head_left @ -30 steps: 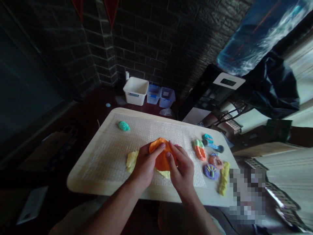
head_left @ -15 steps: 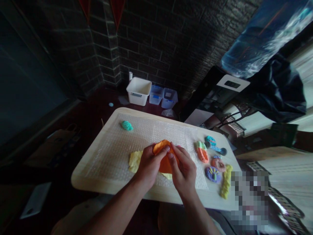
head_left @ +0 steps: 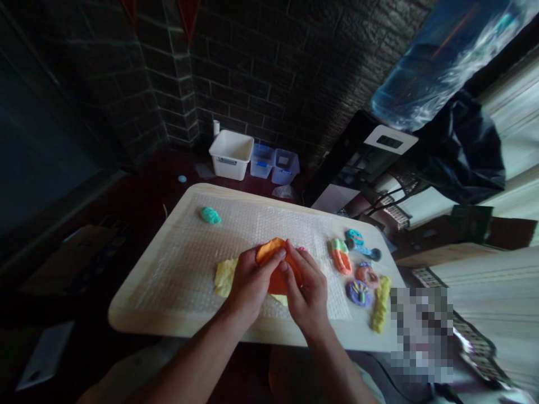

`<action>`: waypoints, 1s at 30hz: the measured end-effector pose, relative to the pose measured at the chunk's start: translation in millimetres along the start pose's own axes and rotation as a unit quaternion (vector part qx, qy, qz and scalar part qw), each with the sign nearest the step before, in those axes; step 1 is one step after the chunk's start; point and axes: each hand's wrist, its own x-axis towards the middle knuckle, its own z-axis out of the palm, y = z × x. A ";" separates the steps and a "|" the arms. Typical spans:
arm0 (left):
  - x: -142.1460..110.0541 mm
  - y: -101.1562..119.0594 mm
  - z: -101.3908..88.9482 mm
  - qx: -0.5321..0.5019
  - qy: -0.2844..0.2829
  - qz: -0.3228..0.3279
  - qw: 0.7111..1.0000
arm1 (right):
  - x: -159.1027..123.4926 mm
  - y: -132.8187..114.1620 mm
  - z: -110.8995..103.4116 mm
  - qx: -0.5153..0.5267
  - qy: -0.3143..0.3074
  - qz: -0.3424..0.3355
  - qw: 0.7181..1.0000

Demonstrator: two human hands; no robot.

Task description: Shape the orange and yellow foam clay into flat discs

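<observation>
A flattened sheet of orange modelling clay [head_left: 280, 281] is pinched between both hands over the middle of the table. My left hand [head_left: 249, 279] grips its left edge, thumb on top. On the other side, my right hand [head_left: 309, 286] is closed on the right edge, its thumb near the left one. Beneath the hands lies a flat piece of yellow clay [head_left: 226, 278], partly covered by them. Something small and pink [head_left: 302, 248] peeks out behind my right hand; its shape is hidden.
Bubble wrap [head_left: 181, 264] covers much of the wooden table [head_left: 126, 314]. A turquoise clay lump [head_left: 210, 215] sits at the far left. Several coloured clay figures, including a purple disc [head_left: 359, 293] and a yellow strip [head_left: 381, 304], lie at the right. Bins [head_left: 231, 154] stand beyond the table.
The view has shifted slightly, so the table and everything on it appear a little further left. Both hands keep their hold on the orange clay, with little visible change in its shape.
</observation>
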 end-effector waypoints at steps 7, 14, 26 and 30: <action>-0.2 0.1 -3.9 0.011 -0.023 0.003 1.000 | 0.9 0.0 1.5 0.047 0.000 0.020 0.999; -0.2 0.4 -4.1 0.034 -0.022 0.007 0.999 | 1.5 2.4 -1.4 0.070 -0.008 0.038 0.997; 0.3 2.7 -4.6 0.071 -0.046 0.047 0.995 | 4.8 4.2 -4.0 0.129 -0.005 0.068 0.989; 1.5 4.4 -3.8 0.077 -0.047 0.051 0.995 | 2.3 4.3 -1.9 0.134 -0.005 0.070 0.989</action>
